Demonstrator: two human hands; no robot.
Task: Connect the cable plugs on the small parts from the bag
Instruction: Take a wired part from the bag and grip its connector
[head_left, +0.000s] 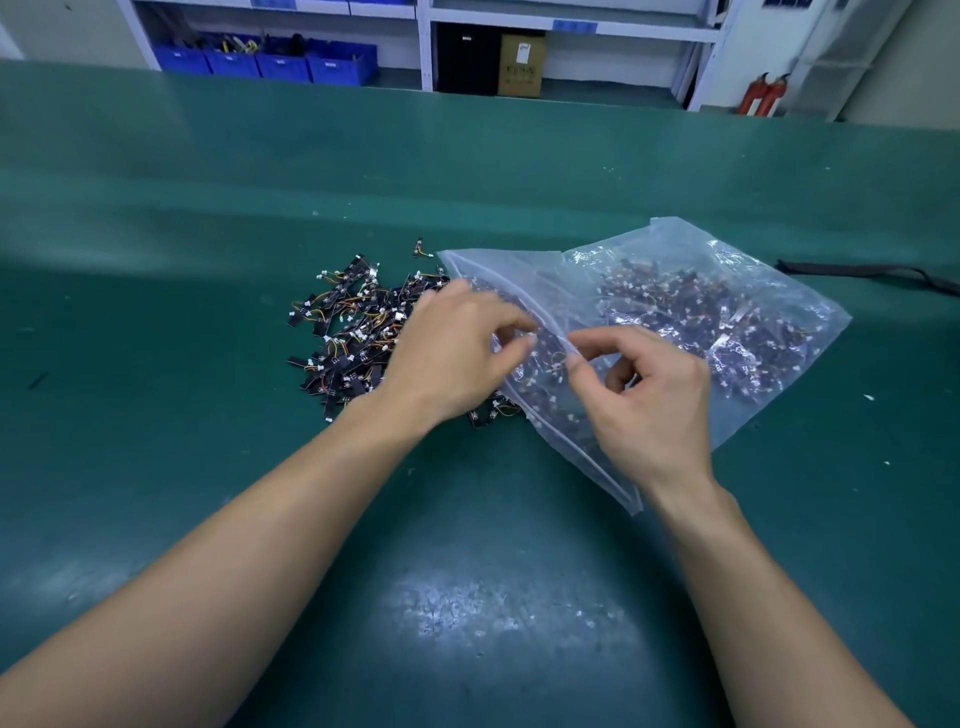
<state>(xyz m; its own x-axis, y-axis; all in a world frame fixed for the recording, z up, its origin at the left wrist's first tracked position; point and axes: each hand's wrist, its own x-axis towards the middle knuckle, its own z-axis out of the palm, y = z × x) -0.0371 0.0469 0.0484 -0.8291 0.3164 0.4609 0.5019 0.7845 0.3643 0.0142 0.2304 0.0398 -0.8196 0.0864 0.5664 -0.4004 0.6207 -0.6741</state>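
A clear plastic zip bag (691, 249) full of small black parts with thin cables lies on the green table, its open mouth facing left. To its left is a loose pile of the same small parts (345, 332), black strips with orange wires and white plugs. Both my hands hover over the bag's mouth. My left hand (457, 348) has its fingers curled, fingertips pinching one end of a small part (557, 359). My right hand (649, 400) pinches the other end between thumb and index finger. A thin wire loop shows between the fingertips; the plug itself is blurred.
The green table mat (467, 545) stretches wide in front of and behind the bag. A black strap (872, 271) lies at the right edge. Beyond the table stand white shelves with blue bins (291, 65), a cardboard box (521, 65) and red extinguishers (763, 96).
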